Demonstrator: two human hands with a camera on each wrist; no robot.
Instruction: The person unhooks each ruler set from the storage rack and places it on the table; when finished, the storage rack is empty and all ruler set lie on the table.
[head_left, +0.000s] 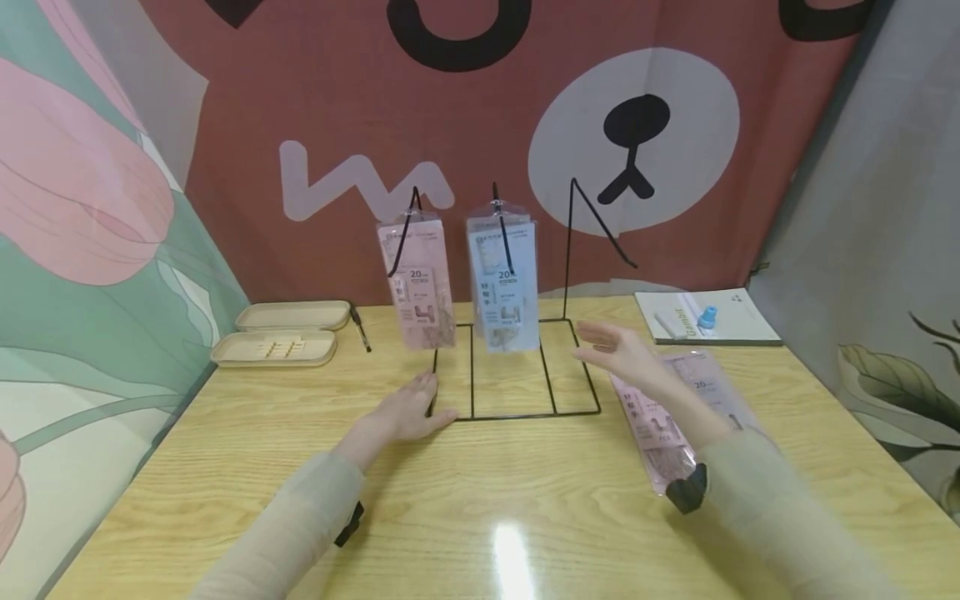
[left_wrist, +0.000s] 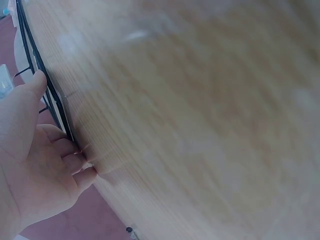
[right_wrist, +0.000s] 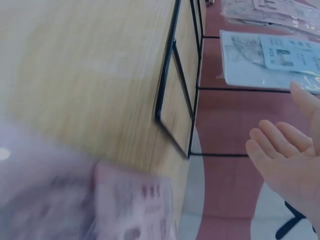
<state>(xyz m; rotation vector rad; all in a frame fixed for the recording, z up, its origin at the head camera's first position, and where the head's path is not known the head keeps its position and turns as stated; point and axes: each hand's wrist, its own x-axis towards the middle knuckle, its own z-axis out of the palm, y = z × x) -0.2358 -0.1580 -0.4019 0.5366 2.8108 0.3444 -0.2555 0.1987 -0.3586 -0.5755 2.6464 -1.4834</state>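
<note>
Head: relaxed left hand (head_left: 408, 410) touches a rack (head_left: 525, 416) on wooden table (head_left: 435, 517), right hand (head_left: 621, 357) loose alongside, red curtain (head_left: 480, 125) behind.

Rack (head_left: 525, 416) on table (head_left: 450, 517); case (head_left: 273, 362) left, loose packets (head_left: 660, 432) right, notebook (head_left: 742, 322) behind them.

The head view looks forward and down from above the near side of the table (head_left: 442, 508), far enough back to take in the left hand (head_left: 405, 410) and right hand (head_left: 624, 357), with the curtain (head_left: 480, 108) across the top and the rack (head_left: 472, 371) near the middle. The left wrist view is close and tilted: table fills most of the frame, hand at the left edge, rack at upper left. The right wrist view lies on its side, table at left, curtain at right, hand at the right edge. It shares the blue packet (head_left: 504, 287) with the head view, there at upper right. All three views share rack, table and curtain.
</note>
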